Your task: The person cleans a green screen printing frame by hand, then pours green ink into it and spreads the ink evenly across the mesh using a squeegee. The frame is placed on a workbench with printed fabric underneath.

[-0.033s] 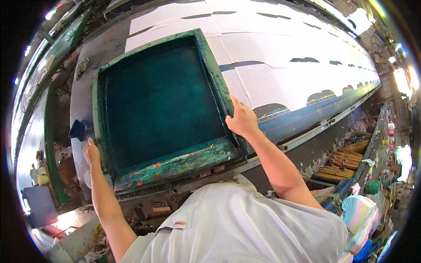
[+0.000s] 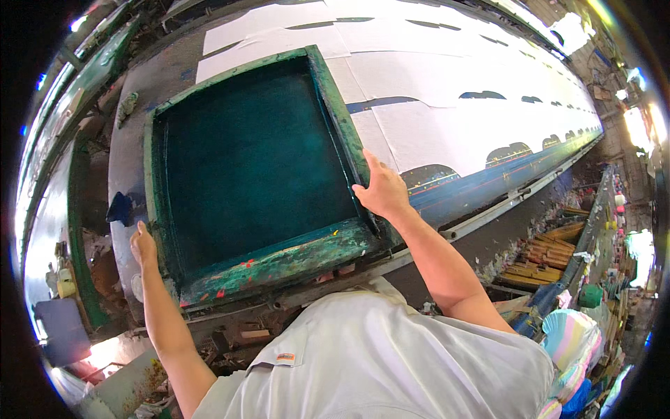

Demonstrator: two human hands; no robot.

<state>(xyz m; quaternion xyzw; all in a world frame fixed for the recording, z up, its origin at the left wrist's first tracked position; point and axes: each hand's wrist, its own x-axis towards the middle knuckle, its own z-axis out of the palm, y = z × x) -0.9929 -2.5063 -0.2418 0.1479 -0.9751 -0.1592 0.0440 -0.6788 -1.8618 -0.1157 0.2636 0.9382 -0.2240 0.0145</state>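
Both my hands grip a large green, paint-spattered wooden screen frame (image 2: 272, 269) with a dark teal mesh inside, lying on a long table (image 2: 129, 167). My left hand (image 2: 144, 244) is closed on its left side near the lower corner, the index finger along the outside. My right hand (image 2: 382, 188) holds the right rail, thumb on its inner edge and fingers along the top. Just left of the frame lie a dark blue rag-like piece (image 2: 120, 207) and a small crumpled greyish object (image 2: 127, 109).
Rows of white sheets (image 2: 426, 66) with dark cutouts cover the table rightward. A metal rail (image 2: 488, 204) runs along the near edge. Wooden pieces (image 2: 541, 255) and pastel striped fabric (image 2: 569, 349) are at lower right. Another green-edged table (image 2: 84, 258) stands at the left.
The whole view, with the frame, hands and table, sits very slightly further left in the picture. The grips look the same.
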